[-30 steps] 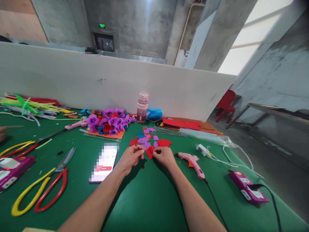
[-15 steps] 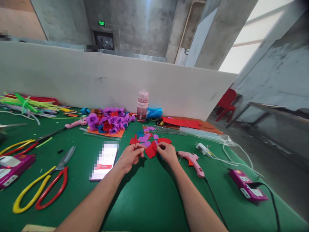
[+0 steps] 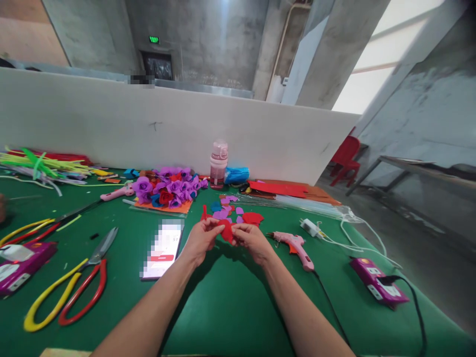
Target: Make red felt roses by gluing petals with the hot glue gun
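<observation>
A small red piece (image 3: 226, 232) is pinched between both hands above the green table. My left hand (image 3: 203, 240) grips its left side, with a thin red strip (image 3: 204, 212) sticking up behind the fingers. On the piece's right edge, my right hand (image 3: 253, 240) closes thumb and fingertips. Purple cut pieces (image 3: 222, 214) and a red piece (image 3: 253, 218) lie just beyond the hands. To the right rests a pink glue gun (image 3: 295, 245). A lit phone (image 3: 162, 250) lies left of my left hand.
Scissors (image 3: 98, 253), purple flowers (image 3: 174, 186) and coloured strips (image 3: 40, 161) occupy the left. At the back stand a pink bottle (image 3: 218, 166) and a blue packet (image 3: 237, 174). A purple box (image 3: 379, 282) with a black cable is at the right. Part of another person's hand (image 3: 2, 208) shows at the left edge.
My hands have come together, and a red piece is now held between them. My right hand has moved slightly left. Part of another person's hand has appeared at the left edge.
</observation>
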Demonstrator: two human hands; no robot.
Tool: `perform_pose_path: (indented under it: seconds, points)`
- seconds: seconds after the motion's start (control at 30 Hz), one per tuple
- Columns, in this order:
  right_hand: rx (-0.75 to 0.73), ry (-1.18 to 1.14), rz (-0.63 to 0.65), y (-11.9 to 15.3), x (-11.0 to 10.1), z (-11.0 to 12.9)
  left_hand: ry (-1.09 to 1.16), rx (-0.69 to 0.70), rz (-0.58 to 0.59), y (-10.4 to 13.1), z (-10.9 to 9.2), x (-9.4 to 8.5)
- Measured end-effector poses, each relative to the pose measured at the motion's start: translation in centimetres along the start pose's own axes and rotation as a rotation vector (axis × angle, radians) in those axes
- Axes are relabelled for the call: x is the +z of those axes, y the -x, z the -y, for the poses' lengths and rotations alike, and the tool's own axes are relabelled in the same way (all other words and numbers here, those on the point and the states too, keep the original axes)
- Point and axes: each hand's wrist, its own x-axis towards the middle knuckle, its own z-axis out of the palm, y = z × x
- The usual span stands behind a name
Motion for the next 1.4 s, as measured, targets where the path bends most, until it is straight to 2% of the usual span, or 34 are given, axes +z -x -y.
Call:
perform_pose_path:
  seconds: [0.17, 0.27, 0.37, 0.43, 0.47, 0.53, 0.6, 0.67, 0.8, 0.9, 1.0, 1.07, 1.2, 1.27, 1.4]
  points:
    - [-0.035, 0.261, -0.055, 1.4, 1.5, -0.2, -0.135, 0.018, 0.003, 0.0, 0.1, -0.2]
    - [-0.064, 0.453, -0.113, 3.3, 0.9, -0.4, -0.2, 0.012, 0.024, 0.3, -0.1, -0.1]
    - [-0.191, 0.714, -0.254, 5.8, -2.3, 0.1, -0.278, -0.046, 0.086, 0.5, -0.2, 0.1]
    - [-0.242, 0.878, -0.514, 7.5, -5.7, 0.6, -0.322, -0.091, 0.135, 0.6, -0.1, 0.2]
    - [-0.226, 0.935, -0.631, 8.3, -7.5, 0.7, -0.341, -0.107, 0.155, 0.7, -0.1, 0.2]
    - [-0.094, 1.044, -0.735, 9.4, -10.9, 0.8, -0.374, -0.124, 0.178, 0.7, 0.1, 0.2]
    - [0.051, 1.096, -0.716, 10.0, -13.4, 0.7, -0.41, -0.125, 0.185, 0.7, 0.3, 0.2]
    - [0.167, 1.15, -0.651, 9.9, -14.7, 0.4, -0.454, -0.124, 0.185, 0.7, 0.4, 0.1]
    - [0.305, 1.228, -0.484, 9.0, -15.2, 0.0, -0.598, -0.123, 0.154, 0.6, 0.3, 0.0]
    - [0.285, 1.275, -0.446, 8.5, -15.3, -0.2, -0.625, -0.123, 0.156, 0.8, 0.2, 0.1]
    - [0.217, 1.217, -0.483, 9.1, -15.4, -0.3, -0.545, -0.164, 0.262, 1.0, 0.2, 0.4]
    - [0.19, 1.053, -0.526, 10.0, -15.1, -0.2, -0.561, -0.186, 0.314, 1.1, 0.4, 0.5]
    - [0.041, 0.59, -0.54, 12.3, -12.9, 0.9, -0.906, -0.045, 0.246, 1.0, 0.7, 0.9]
    - [-0.016, 0.416, -0.492, 13.3, -11.4, 1.5, -1.068, 0.032, 0.223, 0.9, 0.9, 0.9]
    - [0.07, 0.133, -0.329, 14.4, -8.6, 1.9, -1.138, 0.028, 0.227, 0.5, 1.2, 0.7]
